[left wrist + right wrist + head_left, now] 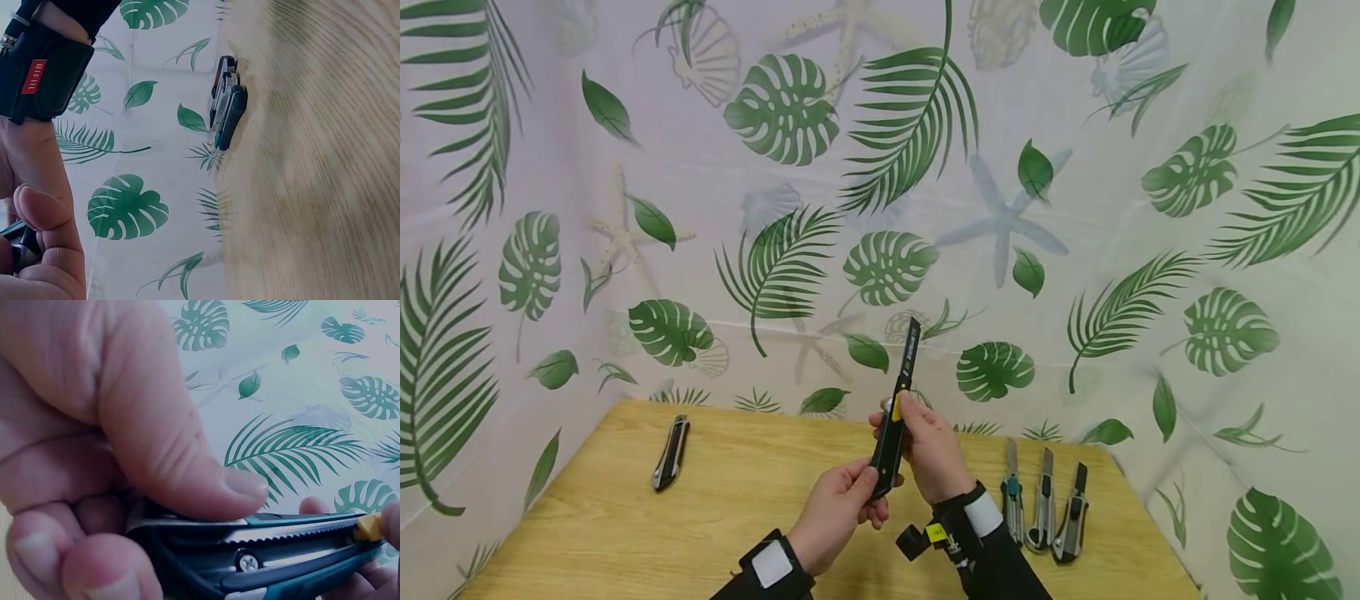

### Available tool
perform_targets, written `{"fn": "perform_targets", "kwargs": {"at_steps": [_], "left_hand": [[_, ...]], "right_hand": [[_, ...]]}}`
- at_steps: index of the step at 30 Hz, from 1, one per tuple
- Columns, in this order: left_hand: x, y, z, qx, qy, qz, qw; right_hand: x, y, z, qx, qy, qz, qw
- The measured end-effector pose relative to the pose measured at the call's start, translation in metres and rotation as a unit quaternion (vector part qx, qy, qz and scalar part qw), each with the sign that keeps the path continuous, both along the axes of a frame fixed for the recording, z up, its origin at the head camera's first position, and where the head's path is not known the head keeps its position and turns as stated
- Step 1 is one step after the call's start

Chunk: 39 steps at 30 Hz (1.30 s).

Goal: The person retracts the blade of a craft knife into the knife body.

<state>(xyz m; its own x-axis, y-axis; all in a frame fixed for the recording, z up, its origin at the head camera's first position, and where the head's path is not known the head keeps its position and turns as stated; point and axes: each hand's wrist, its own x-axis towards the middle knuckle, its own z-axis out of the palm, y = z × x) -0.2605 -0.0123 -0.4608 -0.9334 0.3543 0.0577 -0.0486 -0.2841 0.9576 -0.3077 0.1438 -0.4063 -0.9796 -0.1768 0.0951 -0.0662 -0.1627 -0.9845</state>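
1. And here it is: a dark box cutter [886, 454] is held up above the middle of the counter [745, 458], tilted, its blade [910, 350] pointed up past the far edge.
2. By the left grip [841, 502] the tail end is held, thumb laid along it, fingers curled beneath; closed firmly, no slack seen.
3. Higher up, the handle is pinched by the right grip [936, 450], closed too, with the thumb set at the yellow slider [897, 407].
4. Close in, from the right wrist view, a toothed metal track [294, 530], a screw [248, 562] and green trim are shown on the handle.
5. Over toward the far left corner, a silver-and-black cutter [671, 454] is laid flat, well apart from the hands.
6. Along the right edge, three more are lined up side by side: a teal-marked cutter [1012, 500], a silver cutter [1042, 512] and a dark-bladed cutter [1071, 525], all with blades pointed toward the far edge.
7. Both wrists are wrapped in black straps [775, 563], and the counter is backed by a leaf-printed sheet [685, 192].
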Motion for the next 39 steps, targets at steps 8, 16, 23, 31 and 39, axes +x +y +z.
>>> {"fn": "perform_targets", "kwargs": {"at_steps": [8,16,23,31,39], "left_hand": [[0.001,0.002,0.001,0.007,-0.007,-0.007,0.9999],[0.002,0.003,0.001,0.009,-0.013,-0.004,0.9999],[0.004,0.003,0.004,0.021,-0.016,-0.006,0.9996],[0.003,0.000,0.007,0.025,-0.014,-0.008,0.9996],[0.002,-0.002,0.013,0.028,-0.017,-0.009,0.9994]], "right_hand": [[0.003,-0.003,0.004,-0.001,-0.007,-0.009,1.000],[0.005,-0.003,0.008,0.009,0.002,-0.001,1.000],[0.007,-0.004,0.008,0.023,0.011,0.016,1.000],[0.008,-0.005,0.007,0.022,0.024,0.032,0.999],[0.009,-0.004,0.007,0.020,0.033,0.059,0.998]]}}
